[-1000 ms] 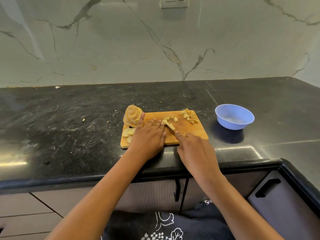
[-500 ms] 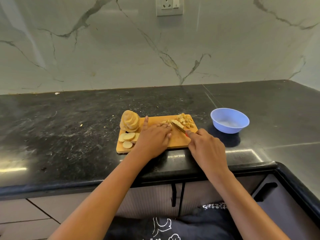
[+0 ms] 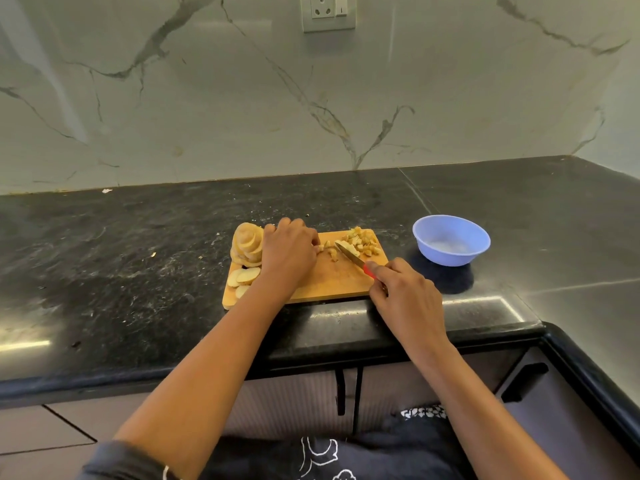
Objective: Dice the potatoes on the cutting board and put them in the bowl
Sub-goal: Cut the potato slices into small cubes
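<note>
Wooden and orange-brown, the rectangular cutting board (image 3: 329, 284) is laid on the black speckled stone counter (image 3: 138, 258), close to its front edge. At the board's far left corner a leaning stack of round, pale yellow potato slices (image 3: 246, 244) is seen, and a few loose potato slices (image 3: 246, 277) are spread flat just in front of it. A heap of small diced potato cubes (image 3: 363, 241) is gathered at the far right corner of the board. A few scattered potato bits (image 3: 329, 250) are left between that heap and the left hand (image 3: 289, 252).

The left hand is placed knuckles up over the middle of the board, just beside the stack. Its fingers (image 3: 313, 240) are curled downward toward the wood; whether anything is pinched beneath them cannot be told, since the tips are hidden.

A small knife with a red handle (image 3: 368, 270) is gripped by the right hand (image 3: 405, 296), whose fingers are wrapped round the handle at the board's near right edge. The steel blade (image 3: 347, 253) is pointed away and to the left, with a pale piece of potato lying against it beside the diced heap.

A round light blue plastic bowl (image 3: 450, 259) is set on the counter to the right of the board, apart from it.

Behind the counter a white marble wall with grey veins (image 3: 242, 116) is seen, with a white wall socket (image 3: 329, 12) mounted at the top. Grey cabinet doors with black handles (image 3: 341, 393) are visible below the counter.
</note>
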Tool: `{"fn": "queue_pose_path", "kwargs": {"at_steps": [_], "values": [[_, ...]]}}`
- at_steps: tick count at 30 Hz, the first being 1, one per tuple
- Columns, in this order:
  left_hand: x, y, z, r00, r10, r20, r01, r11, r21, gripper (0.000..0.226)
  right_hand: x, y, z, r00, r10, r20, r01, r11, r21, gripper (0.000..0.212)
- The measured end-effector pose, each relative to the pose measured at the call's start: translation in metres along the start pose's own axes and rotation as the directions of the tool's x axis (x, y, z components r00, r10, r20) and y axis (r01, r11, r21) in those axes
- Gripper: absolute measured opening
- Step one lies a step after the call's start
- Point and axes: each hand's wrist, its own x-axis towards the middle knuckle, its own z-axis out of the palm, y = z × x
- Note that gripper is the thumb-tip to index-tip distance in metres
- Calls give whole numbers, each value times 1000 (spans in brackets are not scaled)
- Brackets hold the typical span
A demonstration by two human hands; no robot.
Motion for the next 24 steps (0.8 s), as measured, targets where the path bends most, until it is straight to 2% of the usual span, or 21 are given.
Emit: {"fn": "queue_pose_path", "kwargs": {"at_steps": [8,24], "values": [[-14,0,0,999,7,-33,-6,1000,18,29,-3,-9,3,997,-32,-72,36,997,62,36],[-25,-4,-1,996,-81,-29,80,996,-34,26,-1,-35,3,1000,5,22,-5,1000,5,38]]}}
